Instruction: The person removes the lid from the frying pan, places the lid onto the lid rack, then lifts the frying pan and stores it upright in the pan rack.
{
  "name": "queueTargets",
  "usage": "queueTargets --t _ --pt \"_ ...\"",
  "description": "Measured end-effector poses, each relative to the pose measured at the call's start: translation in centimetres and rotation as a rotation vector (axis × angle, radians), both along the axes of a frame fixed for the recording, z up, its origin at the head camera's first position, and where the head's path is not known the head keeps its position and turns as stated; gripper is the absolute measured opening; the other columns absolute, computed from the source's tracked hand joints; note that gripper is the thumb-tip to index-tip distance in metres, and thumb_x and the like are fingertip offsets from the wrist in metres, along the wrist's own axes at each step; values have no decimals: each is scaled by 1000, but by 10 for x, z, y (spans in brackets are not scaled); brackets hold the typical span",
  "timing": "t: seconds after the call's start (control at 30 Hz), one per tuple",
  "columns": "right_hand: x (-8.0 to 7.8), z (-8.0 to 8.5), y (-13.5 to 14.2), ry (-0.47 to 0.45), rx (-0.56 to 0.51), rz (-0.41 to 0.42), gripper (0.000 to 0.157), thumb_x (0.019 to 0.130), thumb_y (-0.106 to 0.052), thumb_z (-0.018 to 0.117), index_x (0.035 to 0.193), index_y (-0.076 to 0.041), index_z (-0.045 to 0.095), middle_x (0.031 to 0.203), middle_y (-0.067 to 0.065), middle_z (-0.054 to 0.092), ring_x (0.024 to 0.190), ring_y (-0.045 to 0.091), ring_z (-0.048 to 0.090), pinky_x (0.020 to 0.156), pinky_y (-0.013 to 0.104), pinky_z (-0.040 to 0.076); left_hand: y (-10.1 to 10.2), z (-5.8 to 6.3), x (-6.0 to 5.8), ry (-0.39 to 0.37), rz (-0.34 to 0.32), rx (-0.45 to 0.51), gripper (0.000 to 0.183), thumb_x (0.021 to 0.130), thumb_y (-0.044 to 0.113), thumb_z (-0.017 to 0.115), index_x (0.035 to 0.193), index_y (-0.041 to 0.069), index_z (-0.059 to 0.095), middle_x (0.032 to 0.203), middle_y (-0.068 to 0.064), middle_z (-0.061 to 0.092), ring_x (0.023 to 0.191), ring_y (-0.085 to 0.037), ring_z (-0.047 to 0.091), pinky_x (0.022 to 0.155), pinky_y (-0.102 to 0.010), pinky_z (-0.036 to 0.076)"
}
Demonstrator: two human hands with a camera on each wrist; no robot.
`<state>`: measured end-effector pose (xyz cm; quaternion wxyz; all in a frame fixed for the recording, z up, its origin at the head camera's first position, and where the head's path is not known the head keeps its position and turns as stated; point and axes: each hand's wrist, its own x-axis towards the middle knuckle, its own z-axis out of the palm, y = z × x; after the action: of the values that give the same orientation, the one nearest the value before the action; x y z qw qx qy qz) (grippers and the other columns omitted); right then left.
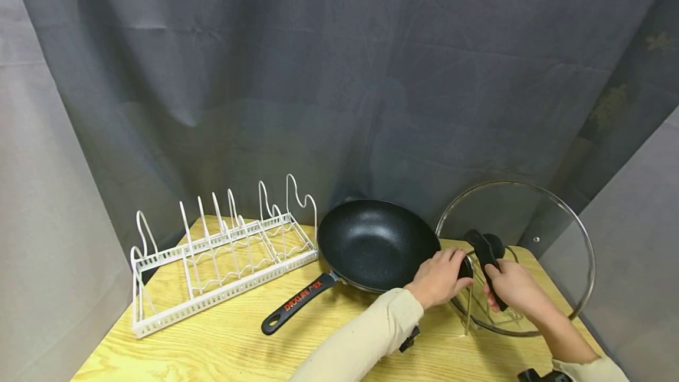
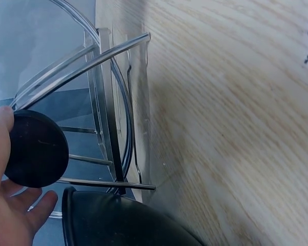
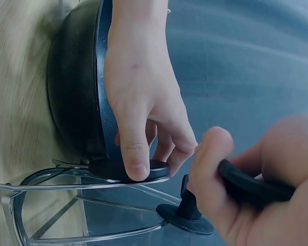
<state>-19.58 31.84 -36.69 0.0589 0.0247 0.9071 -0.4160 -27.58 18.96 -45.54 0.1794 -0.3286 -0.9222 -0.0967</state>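
Note:
My left hand (image 1: 437,276) pinches a round black disc (image 2: 38,148) at the end of a small metal wire rack (image 2: 84,69), thumb on one side and fingers on the other. Its wrist passes over the rim of a black wok (image 1: 371,246), which sits on the table with its handle toward the front. My right hand (image 1: 511,285) grips a black handle (image 1: 485,258) in front of a large glass lid (image 1: 586,240) that stands upright with a metal rim. Behind this handle a second black knob (image 3: 187,215) shows among the rack wires.
A long white wire rack (image 1: 228,279) with upright dividers stands on the left of the wooden table (image 1: 212,352). A dark grey curtain (image 1: 339,75) hangs right behind, and light grey panels close in both sides.

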Motion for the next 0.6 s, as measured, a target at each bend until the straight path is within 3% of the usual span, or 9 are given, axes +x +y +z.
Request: queueTargets --t 0.23,0.6 --pt "0 1 2 -43 -100 22 32 105 -16 23 107 12 39 71 11 52 53 22 54 51 39 50 0 -1 -1 -11 -4 4 56 92 57 45 137 23 40 134 7 45 115 -7 49 84 -19 46" --pt "-4 -1 1 -55 -170 20 41 104 -16 22 126 19 23 75 11 52 57 22 55 55 40 51 1 -1 -6 -37 0 -14 57 93 56 43 140 23 37 135 7 43 118 -6 47 86 -19 45"
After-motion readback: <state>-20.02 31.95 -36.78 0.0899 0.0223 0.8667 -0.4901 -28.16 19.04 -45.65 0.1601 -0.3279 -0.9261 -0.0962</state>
